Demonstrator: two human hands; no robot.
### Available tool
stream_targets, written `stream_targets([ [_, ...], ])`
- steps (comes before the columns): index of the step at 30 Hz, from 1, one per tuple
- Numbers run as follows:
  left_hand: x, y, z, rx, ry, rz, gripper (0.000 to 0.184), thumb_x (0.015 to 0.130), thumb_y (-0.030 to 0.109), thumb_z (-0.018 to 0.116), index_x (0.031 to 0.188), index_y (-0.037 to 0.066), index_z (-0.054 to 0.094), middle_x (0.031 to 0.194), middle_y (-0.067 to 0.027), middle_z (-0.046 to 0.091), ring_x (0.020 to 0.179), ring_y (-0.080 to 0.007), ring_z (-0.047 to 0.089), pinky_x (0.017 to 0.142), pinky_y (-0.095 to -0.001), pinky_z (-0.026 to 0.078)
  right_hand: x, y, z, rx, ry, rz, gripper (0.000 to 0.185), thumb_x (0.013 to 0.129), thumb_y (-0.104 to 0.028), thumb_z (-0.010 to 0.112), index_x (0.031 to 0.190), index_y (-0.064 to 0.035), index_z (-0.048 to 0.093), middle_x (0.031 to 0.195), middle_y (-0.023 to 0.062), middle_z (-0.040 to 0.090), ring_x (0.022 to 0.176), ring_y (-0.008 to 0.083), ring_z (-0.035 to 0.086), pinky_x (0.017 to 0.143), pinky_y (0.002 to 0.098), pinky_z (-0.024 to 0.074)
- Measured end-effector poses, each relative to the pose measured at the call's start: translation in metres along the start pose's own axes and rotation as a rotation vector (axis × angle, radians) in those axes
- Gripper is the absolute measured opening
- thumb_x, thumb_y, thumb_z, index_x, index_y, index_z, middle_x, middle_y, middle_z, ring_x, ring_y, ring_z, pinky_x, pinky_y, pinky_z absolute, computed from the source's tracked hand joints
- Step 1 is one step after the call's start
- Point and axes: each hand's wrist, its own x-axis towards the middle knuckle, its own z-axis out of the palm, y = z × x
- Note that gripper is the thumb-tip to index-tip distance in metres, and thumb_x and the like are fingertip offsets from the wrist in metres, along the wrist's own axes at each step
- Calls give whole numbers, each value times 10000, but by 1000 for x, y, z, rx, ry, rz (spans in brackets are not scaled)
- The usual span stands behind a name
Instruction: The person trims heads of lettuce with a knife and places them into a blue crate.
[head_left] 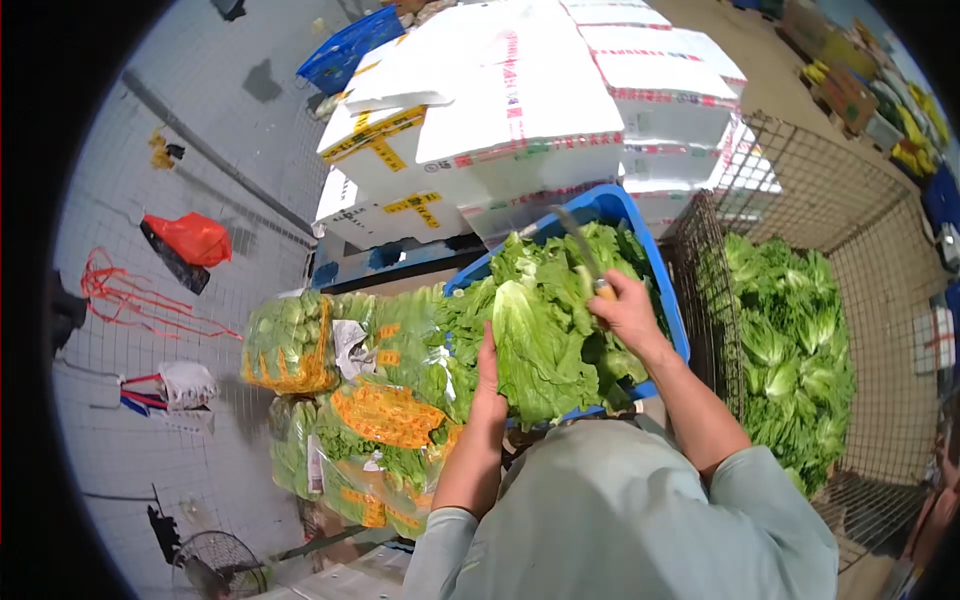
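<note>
Broadly, we have white boxes (pixel 520 100) stacked beyond both hands, a wire cage (pixel 885 250) to our right hand's (pixel 630 314) right, and a blue crate (pixel 655 250) beneath it. Lettuce (pixel 530 345) rests against our left hand (pixel 488 378), its finger closure hidden from us; our right grips a knife (pixel 580 243).

The left hand (pixel 488 378) pointed up, seen side-on. The right hand (pixel 632 318) was curled in a grip. The left arm (pixel 472 465) and right arm (pixel 700 415) both reached forward.
</note>
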Motion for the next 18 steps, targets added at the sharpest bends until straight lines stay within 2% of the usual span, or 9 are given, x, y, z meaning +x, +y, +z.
stream_targets([
  [2, -3, 4, 1, -91, -19, 33, 698, 890, 615, 453, 1354, 93, 454, 1284, -138, 544, 1146, -332, 536, 996, -507, 417, 3, -6, -11, 21, 109, 8, 178, 710, -111, 659, 797, -9, 543, 629, 23, 477, 568, 109, 483, 494, 288, 398],
  [5, -2, 8, 1, -194, -66, 96, 694, 885, 624, 455, 1361, 118, 452, 1283, -129, 547, 1151, -331, 537, 1000, -524, 410, 8, 5, -21, -721, 397, -527, 214, 694, -138, 676, 832, -7, 577, 643, 124, 519, 598, 294, 541, 585, 371, 450],
  [6, -3, 8, -1, -149, -56, 110, 694, 885, 618, 463, 1359, 111, 452, 1283, -132, 546, 1150, -329, 538, 1001, -516, 412, 8, 7, -16, -677, 385, -535, 206, 704, -135, 674, 842, -8, 591, 705, 151, 573, 630, 352, 551, 592, 391, 460],
  [7, -3, 7, -4, -104, -46, 116, 694, 885, 612, 472, 1358, 104, 452, 1282, -135, 545, 1149, -327, 539, 1001, -509, 415, 2, -3, -6, -583, 256, -299, 192, 716, -123, 671, 851, -9, 595, 710, 140, 578, 624, 292, 565, 581, 378, 459],
  [9, 9, -1, -29, 11, 15, 105, 658, 878, 562, 533, 1309, 66, 496, 1226, -128, 585, 1097, -285, 572, 966, -439, 453, -6, -8, 19, -355, 82, -160, 249, 725, -165, 707, 887, -3, 609, 727, 94, 609, 642, 175, 570, 591, 339, 470],
  [10, 13, -6, -33, 71, 54, 90, 644, 874, 545, 553, 1289, 53, 513, 1202, -123, 600, 1077, -267, 583, 950, -416, 466, -4, -1, 31, -312, 2, -137, 288, 718, -200, 718, 898, -2, 612, 756, 110, 625, 659, 191, 584, 615, 340, 479],
  [12, 19, -14, -37, 130, 40, 103, 627, 859, 526, 590, 1260, 48, 536, 1158, -102, 623, 1028, -235, 604, 926, -389, 478, -11, -12, 52, -366, 14, -266, 267, 714, -214, 694, 860, -9, 603, 742, 195, 611, 667, 333, 603, 617, 408, 475],
  [14, 23, -12, -40, 134, 11, 125, 606, 858, 479, 617, 1261, 35, 527, 1145, -101, 626, 1008, -227, 617, 914, -374, 488, -7, -7, 52, -478, -7, -230, 235, 721, -194, 658, 847, -4, 598, 725, 232, 591, 668, 382, 591, 610, 425, 472],
  [18, 17, -4, -38, 169, -14, 142, 596, 855, 408, 651, 1273, 9, 502, 1137, -115, 627, 992, -231, 627, 895, -372, 504, -3, -7, 46, -462, -97, -205, 228, 710, -176, 628, 842, 6, 590, 706, 224, 583, 626, 363, 572, 601, 421, 463],
])
